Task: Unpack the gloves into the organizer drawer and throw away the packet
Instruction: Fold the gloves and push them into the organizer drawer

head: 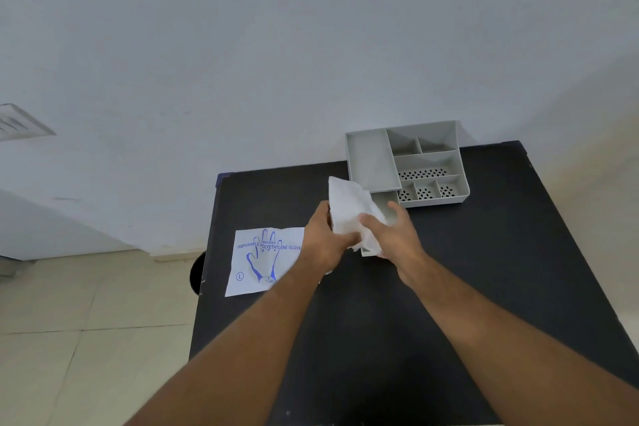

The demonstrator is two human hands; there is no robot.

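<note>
Both hands, left hand [323, 242] and right hand [394, 235], grip the gloves [349, 207] over the open drawer [389, 206]; next, press them in, then discard the packet [262, 259].

Black table [449, 287] top, matte and plain. Pale grey organizer [370, 162], with rows of small dark holes dotting the floors of the near right compartments (the far ones plain grey). White, slightly translucent gloves [349, 207], crinkled in texture. White packet [256, 270] at the left, printed in blue with a hand outline, block lettering and a circled L. Bluish white wall [311, 45]. Cream floor tiles [69, 339] with thin grey grout lines.
</note>
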